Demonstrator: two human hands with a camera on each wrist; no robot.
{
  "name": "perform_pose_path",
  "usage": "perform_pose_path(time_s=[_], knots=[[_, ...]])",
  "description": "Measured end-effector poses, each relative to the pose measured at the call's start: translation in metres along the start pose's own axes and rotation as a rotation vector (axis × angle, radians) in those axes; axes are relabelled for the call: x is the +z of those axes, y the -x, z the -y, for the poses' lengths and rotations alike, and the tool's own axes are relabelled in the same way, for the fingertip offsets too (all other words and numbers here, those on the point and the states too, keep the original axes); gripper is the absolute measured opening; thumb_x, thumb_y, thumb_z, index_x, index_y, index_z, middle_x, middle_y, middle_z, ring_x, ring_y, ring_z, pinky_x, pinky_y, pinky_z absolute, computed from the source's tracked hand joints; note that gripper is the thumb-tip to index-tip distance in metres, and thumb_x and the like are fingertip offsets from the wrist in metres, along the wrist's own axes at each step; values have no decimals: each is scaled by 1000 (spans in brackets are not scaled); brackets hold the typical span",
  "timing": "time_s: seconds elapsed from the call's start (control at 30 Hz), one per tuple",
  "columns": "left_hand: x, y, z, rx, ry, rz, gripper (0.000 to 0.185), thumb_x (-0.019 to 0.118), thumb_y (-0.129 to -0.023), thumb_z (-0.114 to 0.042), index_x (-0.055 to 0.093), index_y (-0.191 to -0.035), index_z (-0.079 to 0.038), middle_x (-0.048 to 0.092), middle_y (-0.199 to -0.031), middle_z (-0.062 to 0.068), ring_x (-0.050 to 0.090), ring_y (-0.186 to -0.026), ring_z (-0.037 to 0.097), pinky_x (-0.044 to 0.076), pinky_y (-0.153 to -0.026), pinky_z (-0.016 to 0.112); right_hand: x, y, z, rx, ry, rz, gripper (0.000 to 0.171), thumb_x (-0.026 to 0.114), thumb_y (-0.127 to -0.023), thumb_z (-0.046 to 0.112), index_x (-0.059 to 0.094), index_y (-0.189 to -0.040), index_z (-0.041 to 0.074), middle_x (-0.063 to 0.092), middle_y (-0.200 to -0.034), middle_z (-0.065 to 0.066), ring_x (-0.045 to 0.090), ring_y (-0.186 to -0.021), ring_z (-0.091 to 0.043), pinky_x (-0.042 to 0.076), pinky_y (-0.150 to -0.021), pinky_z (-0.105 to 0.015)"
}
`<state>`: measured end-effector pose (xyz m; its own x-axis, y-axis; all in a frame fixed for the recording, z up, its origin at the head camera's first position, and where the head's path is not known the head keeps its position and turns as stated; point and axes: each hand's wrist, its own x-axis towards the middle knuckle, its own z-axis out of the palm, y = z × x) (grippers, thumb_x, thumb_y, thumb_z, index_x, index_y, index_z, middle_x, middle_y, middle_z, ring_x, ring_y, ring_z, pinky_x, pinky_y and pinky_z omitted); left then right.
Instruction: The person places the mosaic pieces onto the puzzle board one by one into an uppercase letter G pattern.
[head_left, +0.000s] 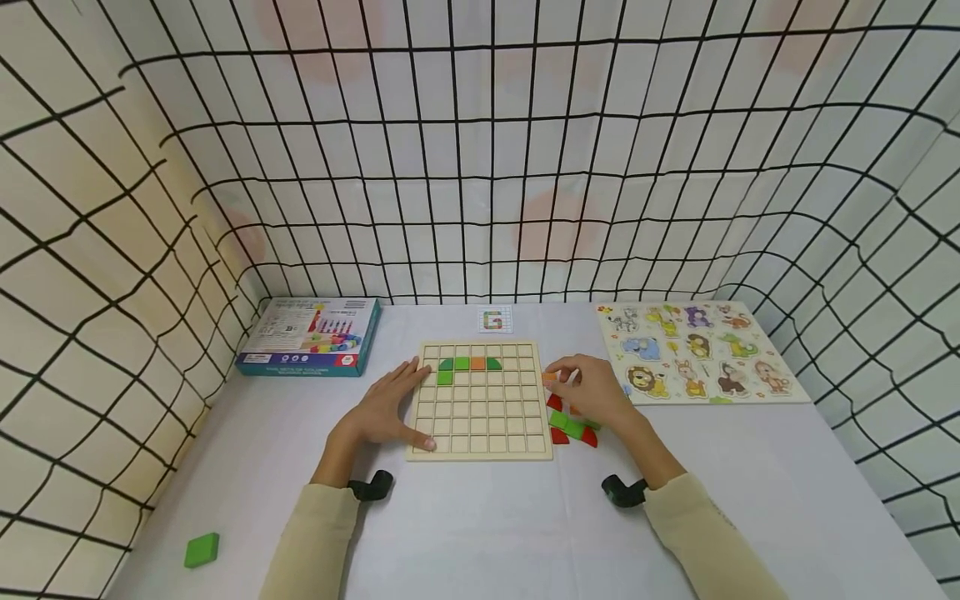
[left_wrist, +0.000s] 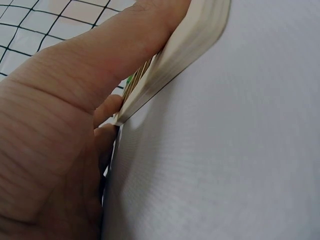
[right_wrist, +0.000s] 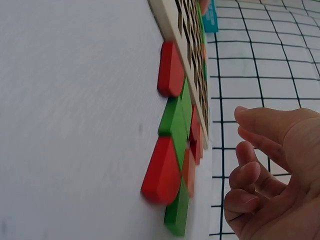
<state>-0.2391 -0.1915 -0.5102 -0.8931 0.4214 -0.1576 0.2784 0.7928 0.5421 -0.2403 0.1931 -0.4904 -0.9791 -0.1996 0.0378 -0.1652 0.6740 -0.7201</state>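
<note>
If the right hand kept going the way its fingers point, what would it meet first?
The right hand points left toward the wooden grid board; its right edge probably comes first, though the small orange piece at the fingertips may sit between.

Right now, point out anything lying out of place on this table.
One green block lies alone near the table's front-left corner, far from the grid board and the pile of red and green pieces beside it.

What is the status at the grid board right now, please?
Left hand flat on grid board edge. Right hand pinching orange piece beside board. Loose pieces under right hand.
</note>
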Motion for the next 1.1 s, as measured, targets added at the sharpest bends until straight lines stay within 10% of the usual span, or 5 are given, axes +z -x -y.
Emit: perform_pose_path(time_s=[1.1], knots=[[2, -1, 0, -2, -23, -4, 135, 90, -58, -69, 22, -166, -24, 7, -175, -1, 3, -163, 28, 8, -129, 61, 8, -16, -18, 86, 125, 24, 31, 76, -93, 27, 74, -120, 12, 60, -93, -6, 51, -81, -20, 42, -65, -29]])
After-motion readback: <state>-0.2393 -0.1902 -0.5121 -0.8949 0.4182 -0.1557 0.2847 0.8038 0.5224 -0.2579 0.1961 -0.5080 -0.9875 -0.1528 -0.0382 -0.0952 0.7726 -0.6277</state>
